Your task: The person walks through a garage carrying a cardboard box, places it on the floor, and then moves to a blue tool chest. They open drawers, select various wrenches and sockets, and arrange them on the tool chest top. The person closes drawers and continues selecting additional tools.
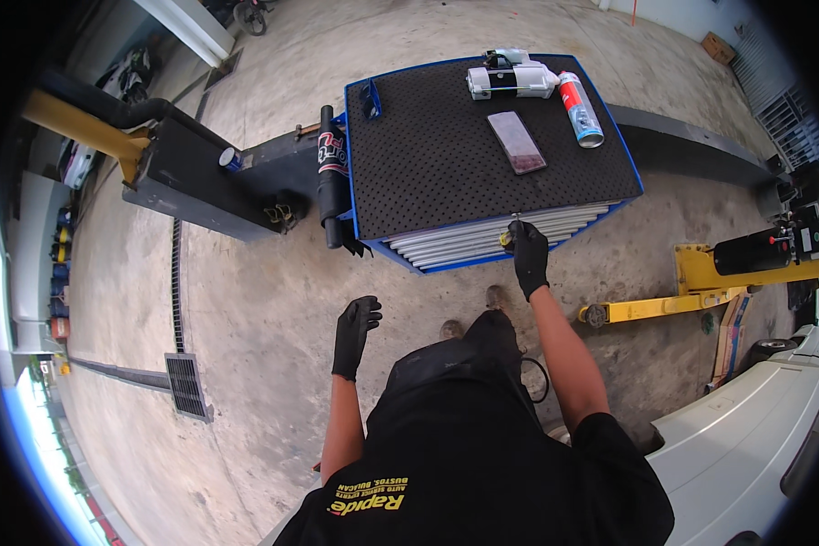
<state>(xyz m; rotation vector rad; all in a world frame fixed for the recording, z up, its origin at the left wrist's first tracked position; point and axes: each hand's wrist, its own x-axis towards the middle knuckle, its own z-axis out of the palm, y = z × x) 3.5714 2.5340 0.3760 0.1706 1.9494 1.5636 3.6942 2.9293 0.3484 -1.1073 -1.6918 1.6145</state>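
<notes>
In my black-gloved right hand (530,257) is a small tool with a yellow part (506,239) and a thin metal tip; its kind I cannot make out. That hand is closed around it at the front edge of a blue tool cabinet (482,247) with silver drawers. My left hand (358,332), also gloved, hangs over the floor left of my legs, fingers loosely bent and apart from any object. On the cabinet's black perforated mat (437,155) lie a phone (517,143), a silver and black starter motor (511,82), a red and blue spray can (581,111) and dark glasses (370,99).
A black padded roll (331,182) hangs on the cabinet's left side. Left stands a dark lift post base (200,168) with a can (231,159). At right are a yellow lift arm (655,308) and a white vehicle (746,437). A drain grate (186,384) crosses the floor.
</notes>
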